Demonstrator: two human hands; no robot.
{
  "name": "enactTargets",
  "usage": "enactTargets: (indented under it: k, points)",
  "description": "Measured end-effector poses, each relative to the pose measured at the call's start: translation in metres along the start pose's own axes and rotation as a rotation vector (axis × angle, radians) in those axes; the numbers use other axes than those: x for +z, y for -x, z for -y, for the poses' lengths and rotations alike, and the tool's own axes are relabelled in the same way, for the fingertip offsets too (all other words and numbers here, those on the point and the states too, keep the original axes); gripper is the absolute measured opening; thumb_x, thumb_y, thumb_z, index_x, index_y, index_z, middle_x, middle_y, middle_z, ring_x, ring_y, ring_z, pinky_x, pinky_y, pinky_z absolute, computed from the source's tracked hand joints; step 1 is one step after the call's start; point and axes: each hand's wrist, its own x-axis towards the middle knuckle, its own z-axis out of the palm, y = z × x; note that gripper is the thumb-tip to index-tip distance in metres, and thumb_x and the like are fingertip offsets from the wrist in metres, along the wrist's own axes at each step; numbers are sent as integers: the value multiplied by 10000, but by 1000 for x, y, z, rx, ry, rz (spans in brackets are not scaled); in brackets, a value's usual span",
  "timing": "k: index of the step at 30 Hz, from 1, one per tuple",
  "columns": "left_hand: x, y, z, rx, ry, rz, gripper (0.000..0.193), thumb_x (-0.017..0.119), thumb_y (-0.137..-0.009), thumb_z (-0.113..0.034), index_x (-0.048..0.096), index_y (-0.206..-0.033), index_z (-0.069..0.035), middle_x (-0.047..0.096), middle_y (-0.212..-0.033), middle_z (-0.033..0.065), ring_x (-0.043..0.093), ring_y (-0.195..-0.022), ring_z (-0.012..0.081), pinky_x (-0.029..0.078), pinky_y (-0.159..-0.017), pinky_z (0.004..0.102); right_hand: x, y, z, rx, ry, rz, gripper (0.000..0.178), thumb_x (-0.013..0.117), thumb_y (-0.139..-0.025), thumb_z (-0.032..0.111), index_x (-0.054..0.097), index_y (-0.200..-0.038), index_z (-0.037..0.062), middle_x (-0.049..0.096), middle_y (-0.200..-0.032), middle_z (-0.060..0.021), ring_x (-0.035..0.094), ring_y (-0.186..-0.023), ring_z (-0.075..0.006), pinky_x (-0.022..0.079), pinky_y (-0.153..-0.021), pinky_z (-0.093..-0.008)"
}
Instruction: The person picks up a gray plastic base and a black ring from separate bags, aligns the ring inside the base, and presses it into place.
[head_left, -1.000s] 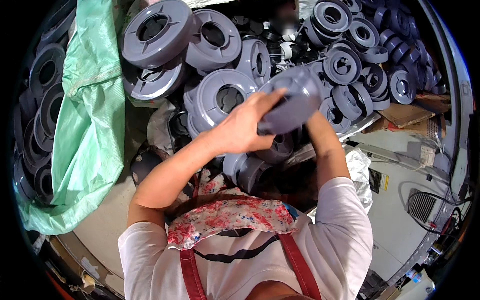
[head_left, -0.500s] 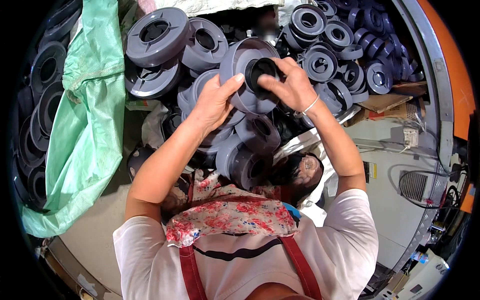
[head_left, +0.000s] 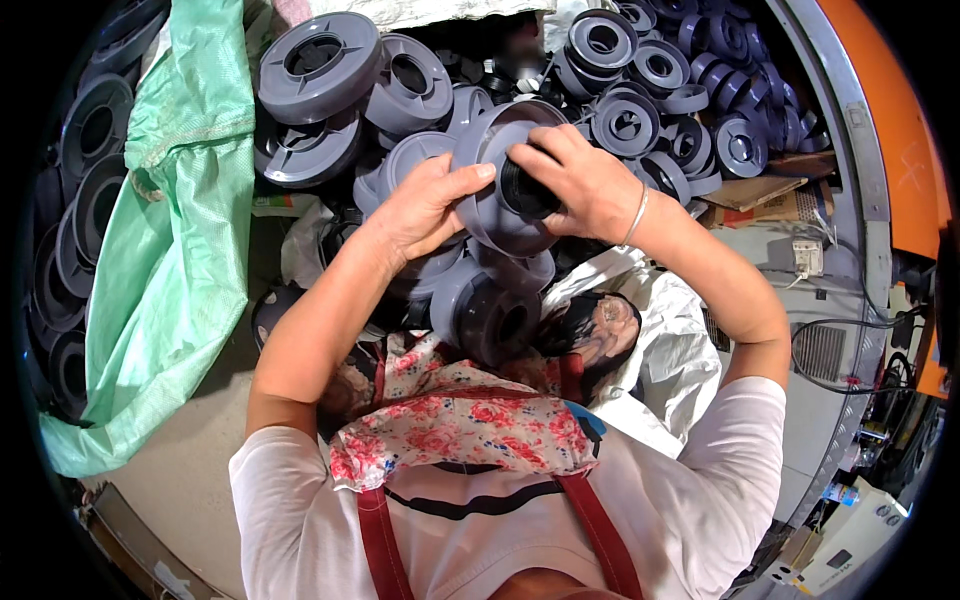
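Grey plastic spool [head_left: 497, 180] gripped between both hands, left hand [head_left: 425, 208] clasping its rim, right hand [head_left: 580, 180] closed over its dark hub. Beyond the fingers, heaped grey spools [head_left: 640, 110]; left of the left hand, green sack [head_left: 170, 250].

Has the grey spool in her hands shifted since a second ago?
Yes. The grey spool has moved left, toward the green sack, both hands gripping it.
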Motion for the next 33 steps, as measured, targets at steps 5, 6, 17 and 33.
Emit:
enactTargets:
  k: [5, 6, 17, 33]
  points:
    - [4, 4, 17, 162, -184, -104, 424, 649, -807, -150, 470, -1160, 3, 568, -1029, 57, 558, -923, 129, 477, -810, 286, 23, -7, 8, 497, -573, -298, 486, 718, -726, 247, 524, -1093, -5, 586, -891, -146, 600, -749, -239, 513, -651, -317]
    - [2, 3, 19, 200, -309, -141, 437, 665, -795, -162, 474, -1155, -2, 565, -1025, 48, 549, -910, 119, 468, -797, 274, 13, -14, 6, 950, -1242, -67, 479, 650, -803, 377, 561, -1024, -39, 612, -722, -119, 575, -524, -167, 503, -550, -298]
    - [8, 0, 19, 184, -412, -215, 452, 694, -773, -183, 482, -1135, -12, 571, -984, 26, 531, -865, 94, 451, -763, 248, 37, 19, -21, 803, -1243, 203, 649, 700, -743, 408, 485, -1090, -97, 628, -878, -176, 633, -687, -218, 516, -604, -286]
    - [8, -2, 31, 157, -389, -194, 433, 679, -786, -201, 487, -1117, 0, 566, -986, 43, 534, -873, 102, 455, -774, 258, 45, 24, -14, 893, -1228, 190, 686, 567, -751, 624, 596, -857, -53, 606, -726, -136, 602, -551, -205, 492, -498, -277]
